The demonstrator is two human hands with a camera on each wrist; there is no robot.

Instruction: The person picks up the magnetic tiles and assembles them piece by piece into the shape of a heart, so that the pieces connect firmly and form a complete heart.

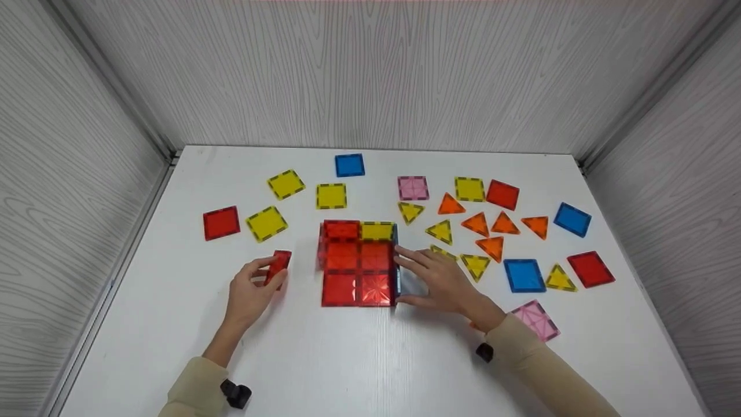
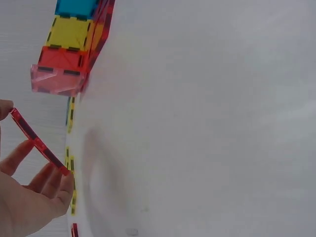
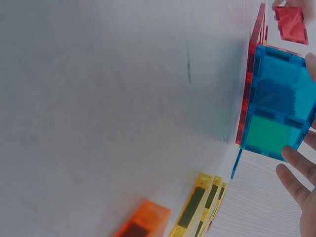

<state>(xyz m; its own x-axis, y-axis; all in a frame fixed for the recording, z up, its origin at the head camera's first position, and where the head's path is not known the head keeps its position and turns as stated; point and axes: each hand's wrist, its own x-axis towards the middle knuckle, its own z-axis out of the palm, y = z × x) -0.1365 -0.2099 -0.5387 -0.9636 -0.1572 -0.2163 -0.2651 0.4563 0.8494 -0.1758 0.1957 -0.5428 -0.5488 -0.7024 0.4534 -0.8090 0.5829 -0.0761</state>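
Pinched between the thumb and fingers of the left hand [image 1: 246, 295] is a red tile [image 1: 279, 267], tilted, its thin edge turned toward the left wrist camera. This tile is left of the tile box [image 1: 341, 289] and apart from it. On the box's right side, the right hand [image 1: 444, 284] is spread wide, its fingers extended and touching the blue wall [image 3: 284, 84] without closing round it.

The box has a red floor of four panels, a red left wall [image 1: 321, 249], and a far wall made of a red panel [image 1: 341, 229] beside a yellow panel [image 1: 377, 231].

Left of the box and farther back lie a red square [image 1: 221, 223] and two yellow squares [image 1: 267, 223]. Just beyond the box is another yellow square [image 1: 331, 196], with a blue square [image 1: 349, 165] farther behind it. Beyond the box toward the right, a pink square [image 1: 413, 188] lies flat.

Orange triangles [image 1: 491, 248] and yellow triangles [image 1: 475, 266] are scattered right of the box, among more red, yellow and blue squares. Another pink square [image 1: 536, 319], partly covered by the right sleeve [image 1: 521, 341], lies right of the box and nearer the person. Everything rests on a white table [image 1: 347, 365].
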